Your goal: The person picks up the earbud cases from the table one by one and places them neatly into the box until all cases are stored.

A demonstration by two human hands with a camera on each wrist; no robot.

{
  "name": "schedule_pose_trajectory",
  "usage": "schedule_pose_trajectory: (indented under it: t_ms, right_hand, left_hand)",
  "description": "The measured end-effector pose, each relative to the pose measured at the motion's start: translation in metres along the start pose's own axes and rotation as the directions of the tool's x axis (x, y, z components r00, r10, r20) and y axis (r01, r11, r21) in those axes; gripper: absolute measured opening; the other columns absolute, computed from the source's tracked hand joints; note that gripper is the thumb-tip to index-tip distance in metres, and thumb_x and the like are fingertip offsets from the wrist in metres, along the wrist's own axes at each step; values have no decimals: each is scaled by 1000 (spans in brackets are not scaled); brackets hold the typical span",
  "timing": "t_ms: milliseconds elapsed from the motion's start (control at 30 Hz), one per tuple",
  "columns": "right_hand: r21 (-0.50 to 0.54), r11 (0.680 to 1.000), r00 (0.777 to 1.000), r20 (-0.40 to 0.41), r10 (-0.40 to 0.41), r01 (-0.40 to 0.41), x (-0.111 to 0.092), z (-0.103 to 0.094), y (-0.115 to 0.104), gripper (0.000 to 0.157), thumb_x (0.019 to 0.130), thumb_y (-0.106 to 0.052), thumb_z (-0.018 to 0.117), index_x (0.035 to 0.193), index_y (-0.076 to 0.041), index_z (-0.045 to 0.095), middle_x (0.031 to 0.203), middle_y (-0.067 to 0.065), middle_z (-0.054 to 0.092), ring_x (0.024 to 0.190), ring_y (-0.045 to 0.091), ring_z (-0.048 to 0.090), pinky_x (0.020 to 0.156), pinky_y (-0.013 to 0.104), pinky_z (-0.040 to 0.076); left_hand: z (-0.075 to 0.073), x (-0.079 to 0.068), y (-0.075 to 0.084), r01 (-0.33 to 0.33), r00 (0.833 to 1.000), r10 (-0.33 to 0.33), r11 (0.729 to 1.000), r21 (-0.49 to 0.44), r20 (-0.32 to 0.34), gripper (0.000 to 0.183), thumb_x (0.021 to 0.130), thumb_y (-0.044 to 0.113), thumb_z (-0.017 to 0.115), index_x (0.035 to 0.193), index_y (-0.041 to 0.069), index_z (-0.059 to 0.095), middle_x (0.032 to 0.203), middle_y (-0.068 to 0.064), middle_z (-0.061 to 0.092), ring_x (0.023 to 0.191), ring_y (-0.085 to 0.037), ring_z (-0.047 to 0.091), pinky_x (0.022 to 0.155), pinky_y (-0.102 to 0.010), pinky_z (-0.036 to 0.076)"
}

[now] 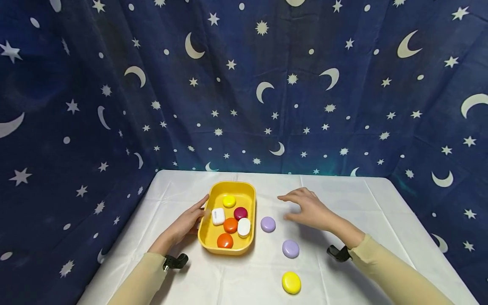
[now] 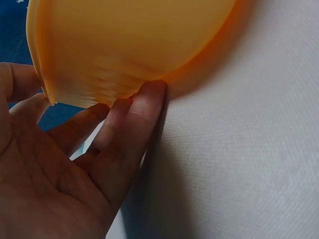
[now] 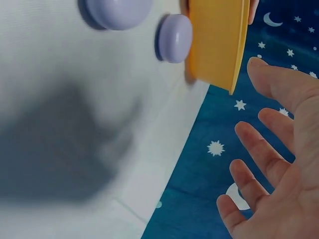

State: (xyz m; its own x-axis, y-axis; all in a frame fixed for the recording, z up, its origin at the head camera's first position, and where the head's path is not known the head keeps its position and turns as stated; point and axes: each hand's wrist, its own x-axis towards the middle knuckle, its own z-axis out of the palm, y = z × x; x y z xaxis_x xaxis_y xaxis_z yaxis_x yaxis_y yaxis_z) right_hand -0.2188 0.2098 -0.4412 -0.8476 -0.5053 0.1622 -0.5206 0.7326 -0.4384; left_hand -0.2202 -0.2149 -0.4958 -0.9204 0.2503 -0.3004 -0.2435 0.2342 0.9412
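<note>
The left hand (image 1: 187, 222) grips the tray (image 1: 228, 251) by the wall beside it, six pieces (image 1: 230, 225) inside. Well apart from it, the right hand (image 1: 309, 208) hovers over the tabletop (image 1: 236, 286), fingers loosely spread. Between the hands lie two purple pieces (image 1: 268, 224); a yellow piece (image 1: 291, 282) lies nearer the person than both hands.

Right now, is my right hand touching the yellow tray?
Apart: the head view shows white tablecloth between your right hand and the yellow tray, and the right wrist view shows dark backdrop between thumb and rim.
</note>
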Motion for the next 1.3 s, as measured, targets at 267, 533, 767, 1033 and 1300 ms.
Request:
schedule_pose_trajectory:
  t_ms: [267,533,767,1033,1300]
  right_hand:
    - [37,999,1000,29,9,-10,-25,11,7,59,83,-33,85,138,-23,67,126,-6,66,122,25,50,104,57,36]
    - [67,997,994,109,20,-28,-49,31,10,64,79,-42,87,137,-23,67,121,-10,67,118,18,51,101,53,38]
    - [73,997,990,137,27,-37,-63,41,10,66,76,-47,88,135,-24,68,119,-12,66,115,15,49,98,50,39]
    - [74,996,991,127,32,-42,-72,48,11,68,74,-48,89,135,-25,68,119,-11,62,115,16,47,98,52,38]
    - [80,994,988,147,55,-67,-74,54,13,63,73,-48,89,129,-29,69,115,-17,61,114,14,47,96,48,38]
  left_hand:
    - [-2,0,-1,6,1000,-6,1000,8,-16,64,103,24,48,162,37,28,139,-18,57,102,-25,65,80,-41,60]
    - [-3,2,-1,13,1000,-12,1000,28,-26,63,103,26,48,162,39,29,142,-18,55,103,-26,64,81,-41,60]
    - [-2,3,-2,19,999,-18,999,30,-42,62,103,25,48,161,41,32,147,-17,52,104,-26,63,82,-41,60]
    - [-4,3,-3,10,1000,-9,999,32,-14,64,103,24,46,163,38,27,139,-18,56,101,-26,63,81,-41,60]
    - [-2,2,-2,10,1000,-9,999,33,-21,63,104,25,47,162,40,29,145,-18,53,103,-26,63,82,-39,59]
